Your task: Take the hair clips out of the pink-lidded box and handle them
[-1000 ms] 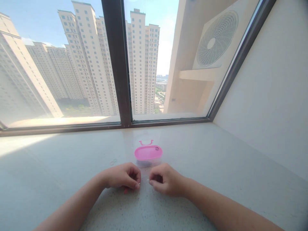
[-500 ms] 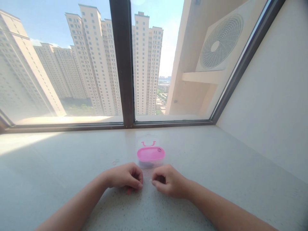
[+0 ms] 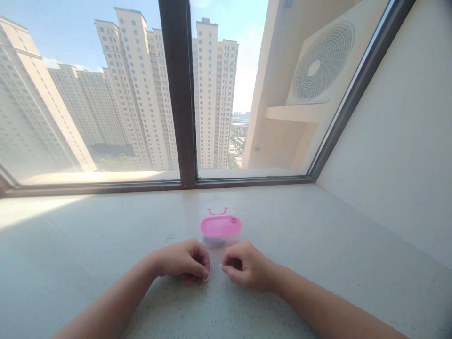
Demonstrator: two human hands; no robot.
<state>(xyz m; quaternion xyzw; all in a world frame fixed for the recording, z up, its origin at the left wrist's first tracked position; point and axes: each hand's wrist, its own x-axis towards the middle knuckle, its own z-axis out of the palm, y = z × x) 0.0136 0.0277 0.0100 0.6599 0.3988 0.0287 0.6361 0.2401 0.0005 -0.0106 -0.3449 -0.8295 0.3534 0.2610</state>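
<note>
The left hand (image 3: 189,259) and right hand (image 3: 247,267) are each pinching a tiny pale piece, mostly hidden by fingertips.

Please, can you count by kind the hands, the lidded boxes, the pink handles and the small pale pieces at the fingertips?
Hands: 2 (left hand, right hand)
Lidded box: 1
Pink handle: 1
Pale pieces: 2 (left piece, right piece)
Total: 6
</note>
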